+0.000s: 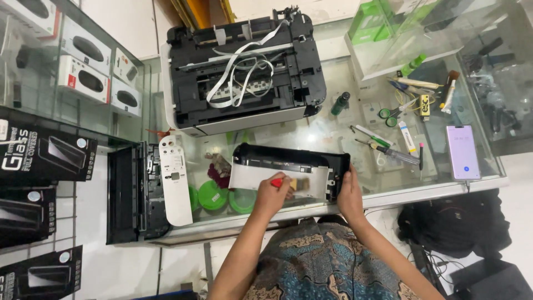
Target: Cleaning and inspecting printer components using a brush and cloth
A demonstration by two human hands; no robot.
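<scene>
Glass counter (388, 186) (shop interior, boxed stock on shelves): printer tray part (288, 169) lies at its near edge. Left hand (272, 194) clamped on a red-handled brush (286, 182); right hand (351, 194) grips the part's end. Opened printer (244, 69) beyond the hands.

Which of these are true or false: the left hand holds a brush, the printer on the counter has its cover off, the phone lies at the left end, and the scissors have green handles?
1. The left hand holds a red-handled brush. True.
2. The printer on the glass counter has its cover off. True; white ribbon cables lie exposed.
3. The phone lies at the left end. False; it lies at the right end.
4. The scissors have green handles. True.
5. The right hand is off the printer part. False; it grips its right end.
</scene>
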